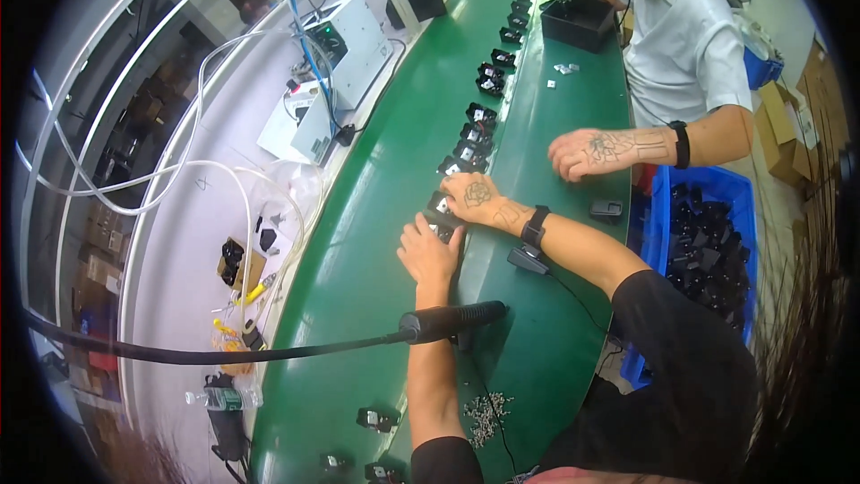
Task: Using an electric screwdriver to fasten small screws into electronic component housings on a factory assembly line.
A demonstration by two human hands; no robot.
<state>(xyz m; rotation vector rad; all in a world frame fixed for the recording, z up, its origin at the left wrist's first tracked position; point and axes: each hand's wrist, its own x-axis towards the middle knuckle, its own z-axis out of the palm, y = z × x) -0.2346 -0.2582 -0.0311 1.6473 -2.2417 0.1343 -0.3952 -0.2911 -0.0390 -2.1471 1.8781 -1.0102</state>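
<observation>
My left hand (428,253) is closed around a black plastic housing (441,231) with a pale insert, thumb on one side and fingers on the other. Just beyond it, my right hand (475,198) has its fingers curled on another black housing (438,203), the nearest of a line of them. Part of both housings is covered by my fingers. Over my left forearm lies a black, rod-shaped tool (453,321) with a thick cable; it touches neither hand. A small black device (528,260) with a wire sits beneath my right forearm.
More housings (473,134) run up the green belt (394,125); a few (377,419) lie near me. Loose screws (486,417) are heaped at the front. Opposite, a co-worker's hand (587,153) rests near a black bin (580,25). A blue crate (751,215) holds black parts.
</observation>
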